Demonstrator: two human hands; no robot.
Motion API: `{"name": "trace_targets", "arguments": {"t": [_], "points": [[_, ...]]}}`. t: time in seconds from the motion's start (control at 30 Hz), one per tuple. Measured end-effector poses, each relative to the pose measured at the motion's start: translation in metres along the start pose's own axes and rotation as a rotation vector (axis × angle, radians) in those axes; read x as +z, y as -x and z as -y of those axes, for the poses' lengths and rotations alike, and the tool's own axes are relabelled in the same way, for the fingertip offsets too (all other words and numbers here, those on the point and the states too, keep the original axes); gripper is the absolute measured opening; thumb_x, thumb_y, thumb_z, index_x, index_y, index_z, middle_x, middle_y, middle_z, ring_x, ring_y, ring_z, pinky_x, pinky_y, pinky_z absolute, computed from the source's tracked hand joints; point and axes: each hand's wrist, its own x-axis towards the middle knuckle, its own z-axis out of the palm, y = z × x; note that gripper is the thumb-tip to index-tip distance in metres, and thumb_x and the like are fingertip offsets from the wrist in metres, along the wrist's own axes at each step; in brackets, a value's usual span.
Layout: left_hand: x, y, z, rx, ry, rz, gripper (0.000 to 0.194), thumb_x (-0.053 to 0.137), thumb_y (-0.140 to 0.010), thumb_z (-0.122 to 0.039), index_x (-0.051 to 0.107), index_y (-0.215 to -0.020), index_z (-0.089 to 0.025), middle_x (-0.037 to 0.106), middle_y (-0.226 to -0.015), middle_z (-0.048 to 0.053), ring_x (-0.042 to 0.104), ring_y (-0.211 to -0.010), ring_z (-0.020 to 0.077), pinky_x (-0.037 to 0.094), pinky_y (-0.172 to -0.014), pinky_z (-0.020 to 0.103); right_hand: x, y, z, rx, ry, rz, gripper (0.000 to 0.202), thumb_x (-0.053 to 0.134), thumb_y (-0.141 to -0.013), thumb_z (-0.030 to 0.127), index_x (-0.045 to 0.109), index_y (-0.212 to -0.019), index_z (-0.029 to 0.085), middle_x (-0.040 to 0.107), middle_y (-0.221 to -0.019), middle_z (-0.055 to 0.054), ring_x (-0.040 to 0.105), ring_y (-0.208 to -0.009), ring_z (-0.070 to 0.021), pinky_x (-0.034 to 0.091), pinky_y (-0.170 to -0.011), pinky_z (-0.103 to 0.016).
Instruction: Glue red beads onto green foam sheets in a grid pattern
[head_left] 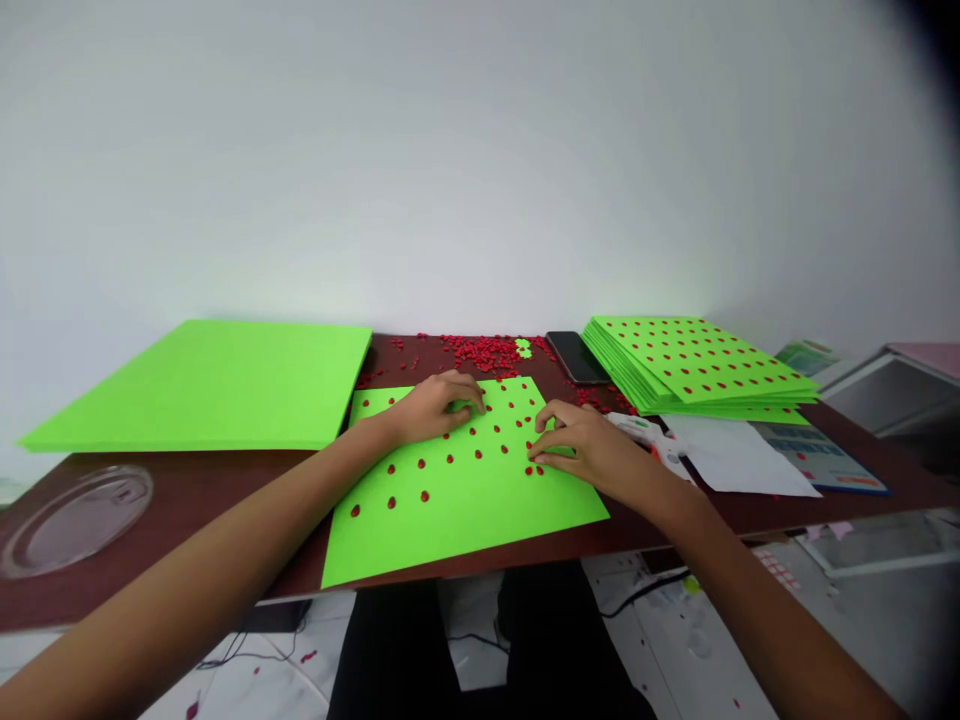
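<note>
A bright green sheet (450, 520) lies at the table's front edge, with rows of small red drop-shaped pieces (424, 496) on it. My left hand (439, 408) rests on the sheet's upper part, fingers curved and thumb a little apart, holding nothing that I can see. Over the sheet's right side, my right hand (585, 448) has thumb and fingertips brought together at a small red piece (529, 458). A few more red pieces lie loose close to those fingertips, bunched nearer together than the rows.
Loose red pieces (484, 352) are heaped behind the sheet, near a phone (577, 357). Plain green sheets (247, 385) are stacked left; dotted ones (697, 360) right. A white glue gun (652, 435), white paper (739, 455) and a clear plastic lid (79, 520) also lie here.
</note>
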Motion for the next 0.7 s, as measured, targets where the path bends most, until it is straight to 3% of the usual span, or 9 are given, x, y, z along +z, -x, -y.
{"name": "trace_targets", "arguments": {"t": [0.27,0.47,0.57,0.7], "points": [[0.001,0.001,0.002,0.002,0.012,-0.004,0.031,0.056,-0.086,-0.005,0.076,-0.106,-0.019,0.073,-0.112,0.008,0.067,-0.105,0.0227,0.051,-0.099,0.041,-0.005,-0.019,-0.001,-0.064,-0.014,0.089,0.01,0.076,-0.091,0.016,0.079,-0.088,0.025,0.069,-0.11,-0.005,0.068,-0.093,-0.0193,0.049,-0.087,-0.034],[0.0,0.0,-0.001,-0.006,0.006,0.004,0.033,0.055,-0.085,-0.005,0.077,-0.106,-0.019,0.073,-0.113,0.008,0.068,-0.105,0.0226,0.051,-0.099,0.041,0.001,-0.025,-0.006,-0.109,0.024,0.114,0.013,0.076,-0.092,0.02,0.083,-0.102,0.028,0.07,-0.111,-0.005,0.067,-0.087,-0.0171,0.049,-0.084,-0.033],[0.0,0.0,-0.002,-0.009,0.014,0.006,0.034,0.055,-0.085,-0.004,0.077,-0.106,-0.019,0.074,-0.113,0.008,0.068,-0.106,0.0224,0.052,-0.099,0.04,0.001,-0.026,-0.005,-0.131,0.052,0.094,0.009,0.074,-0.093,0.02,0.081,-0.095,0.025,0.07,-0.109,-0.005,0.067,-0.092,-0.0186,0.048,-0.089,-0.035],[0.0,0.0,-0.002,-0.005,0.014,0.004,0.033,0.056,-0.085,-0.004,0.077,-0.106,-0.02,0.074,-0.112,0.008,0.068,-0.105,0.0224,0.052,-0.099,0.041,-0.007,-0.026,0.006,-0.068,-0.095,0.093,0.013,0.069,-0.089,0.011,0.075,-0.086,0.022,0.07,-0.097,-0.003,0.065,-0.08,-0.0158,0.049,-0.078,-0.029]]}}
